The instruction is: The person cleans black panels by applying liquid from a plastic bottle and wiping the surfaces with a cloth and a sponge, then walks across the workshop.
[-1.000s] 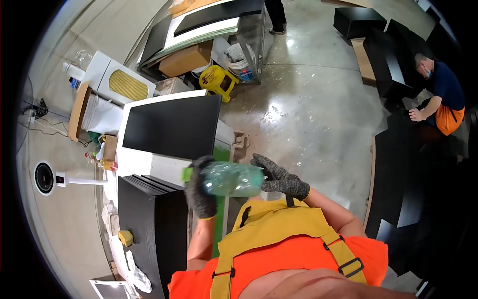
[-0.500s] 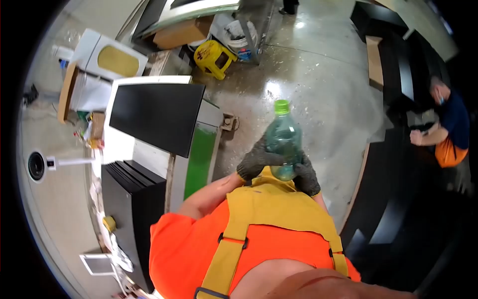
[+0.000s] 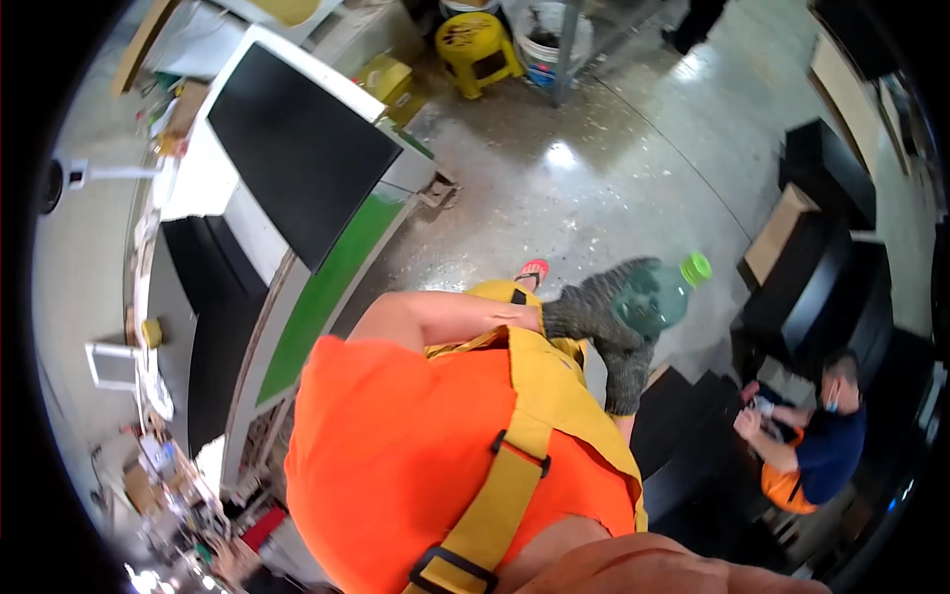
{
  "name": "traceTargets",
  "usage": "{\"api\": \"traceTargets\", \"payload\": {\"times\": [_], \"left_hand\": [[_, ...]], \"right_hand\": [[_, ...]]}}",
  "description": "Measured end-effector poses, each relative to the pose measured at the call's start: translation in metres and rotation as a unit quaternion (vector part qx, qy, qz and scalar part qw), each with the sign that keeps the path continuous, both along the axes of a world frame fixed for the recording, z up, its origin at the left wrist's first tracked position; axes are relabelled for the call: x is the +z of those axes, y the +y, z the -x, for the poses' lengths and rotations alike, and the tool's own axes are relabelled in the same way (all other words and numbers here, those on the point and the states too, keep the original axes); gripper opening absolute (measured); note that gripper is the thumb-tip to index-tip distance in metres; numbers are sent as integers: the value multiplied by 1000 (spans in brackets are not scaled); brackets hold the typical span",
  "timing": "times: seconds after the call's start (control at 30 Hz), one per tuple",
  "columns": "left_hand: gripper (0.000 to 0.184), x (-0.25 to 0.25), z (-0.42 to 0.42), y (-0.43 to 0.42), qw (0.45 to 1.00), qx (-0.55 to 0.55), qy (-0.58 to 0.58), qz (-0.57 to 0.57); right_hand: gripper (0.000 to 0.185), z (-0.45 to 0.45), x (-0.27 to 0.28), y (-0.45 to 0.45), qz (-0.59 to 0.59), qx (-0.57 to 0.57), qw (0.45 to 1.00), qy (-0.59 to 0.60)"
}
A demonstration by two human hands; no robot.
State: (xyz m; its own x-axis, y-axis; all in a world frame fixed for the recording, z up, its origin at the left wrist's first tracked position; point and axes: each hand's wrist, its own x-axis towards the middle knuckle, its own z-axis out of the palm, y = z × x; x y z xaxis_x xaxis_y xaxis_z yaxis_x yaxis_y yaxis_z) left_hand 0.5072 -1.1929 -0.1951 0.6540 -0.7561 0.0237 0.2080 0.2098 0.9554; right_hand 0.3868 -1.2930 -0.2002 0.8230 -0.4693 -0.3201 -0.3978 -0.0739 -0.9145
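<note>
A clear green-tinted plastic bottle (image 3: 653, 300) with a bright green cap (image 3: 696, 268) is held in front of my body, tilted with its cap toward the upper right. My left hand (image 3: 589, 307), in a dark grey knitted glove, wraps round the bottle's side and base. My right hand (image 3: 626, 368), gloved the same way, is closed on the bottle's lower end from below; part of it is hidden behind the other glove and the bottle.
A black panel (image 3: 302, 148) lies on the white-topped bench at left. A yellow stool (image 3: 477, 51) and a white bucket (image 3: 552, 45) stand at the top. A person (image 3: 826, 441) crouches by black boxes (image 3: 831, 297) at right; another's foot shows at the top.
The bottle passed from near the left bench to my front, then moved right and tipped over to the right. My view has turned toward the crouching person.
</note>
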Motion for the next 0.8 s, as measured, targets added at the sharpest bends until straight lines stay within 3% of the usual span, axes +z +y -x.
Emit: {"api": "traceTargets", "payload": {"times": [0.03,0.13,0.27,0.37,0.4,0.5,0.67,0.77,0.8], "left_hand": [[102,-9,0,-15,999,-12,-1,-41],[97,-15,0,-44,992,-30,116,28],[98,25,-27,-43,991,-21,128,-18],[99,39,-22,-24,992,74,100,-14],[98,25,-16,-22,983,106,138,48],[96,54,11,1,958,266,106,-1],[99,55,81,39,869,489,80,1],[104,47,124,74,765,641,29,-54],[105,46,140,86,722,688,4,-72]], "right_hand": [[88,6,-12,-15,44,24,999,-8],[82,0,-29,-57,83,89,992,-38],[72,-39,-15,-97,-97,211,972,-37],[66,-74,-11,-115,-176,326,928,-35],[66,-85,-12,-117,-190,371,909,-25],[67,-123,-17,-103,-221,515,828,9],[70,-137,-16,-31,-247,694,674,46],[71,-130,0,28,-203,761,615,43],[66,-131,9,49,-136,788,600,26]]}}
